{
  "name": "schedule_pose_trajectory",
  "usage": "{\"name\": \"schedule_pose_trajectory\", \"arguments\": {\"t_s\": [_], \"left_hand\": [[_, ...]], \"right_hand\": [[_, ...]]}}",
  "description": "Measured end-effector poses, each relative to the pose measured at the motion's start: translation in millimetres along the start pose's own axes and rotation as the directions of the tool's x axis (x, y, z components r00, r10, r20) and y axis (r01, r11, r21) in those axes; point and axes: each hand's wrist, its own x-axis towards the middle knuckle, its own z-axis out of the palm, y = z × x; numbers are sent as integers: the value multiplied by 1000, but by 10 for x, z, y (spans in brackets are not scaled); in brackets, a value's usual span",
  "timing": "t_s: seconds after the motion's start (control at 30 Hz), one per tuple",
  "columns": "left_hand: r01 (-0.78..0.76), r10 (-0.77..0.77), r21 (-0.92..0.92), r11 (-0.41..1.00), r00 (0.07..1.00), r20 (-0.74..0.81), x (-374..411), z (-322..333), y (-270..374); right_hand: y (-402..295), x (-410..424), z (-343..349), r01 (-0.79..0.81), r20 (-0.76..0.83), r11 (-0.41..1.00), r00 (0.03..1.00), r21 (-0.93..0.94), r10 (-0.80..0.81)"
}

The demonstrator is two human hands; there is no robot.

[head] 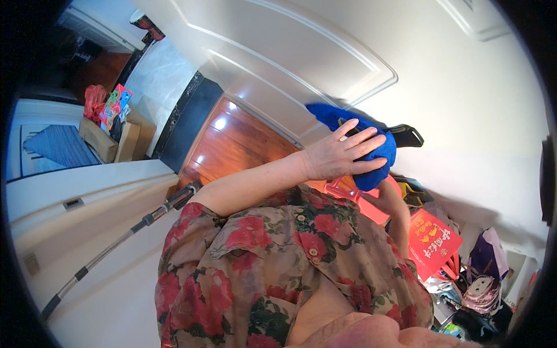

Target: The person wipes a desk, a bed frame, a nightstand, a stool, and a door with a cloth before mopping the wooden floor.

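A blue cloth (376, 163) is bunched around a black handle (409, 135) on the white door (348, 56); one end of the handle sticks out to the right. My left hand (348, 152) lies across the cloth, its fingers spread over the front and bent onto it. Another black part shows by its fingertips. Just below the cloth is my right hand (383, 195), partly hidden and blurred; whether it grips the cloth's lower edge cannot be told. Behind it is a red plastic stool (374, 211), partly covered by my arms.
A red paper bag (435, 243), a pink pouch (481, 293) and other bags crowd the lower right. At left, a metal pole (109, 250) leans near the door frame. Cardboard boxes (128, 141) stand beyond the dark threshold (191, 122). Wooden flooring (235, 139) lies below the door.
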Motion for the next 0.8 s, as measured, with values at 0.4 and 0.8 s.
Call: {"name": "schedule_pose_trajectory", "arguments": {"t_s": [0.4,0.8], "left_hand": [[-184,187,-38,982,972,145,-555,22,210],[507,-513,194,840,858,-22,-1680,-437,466]], "right_hand": [[109,852,792,103,462,989,886,-107,-42],[470,1525,1436,307,583,925,802,-222,-126]]}}
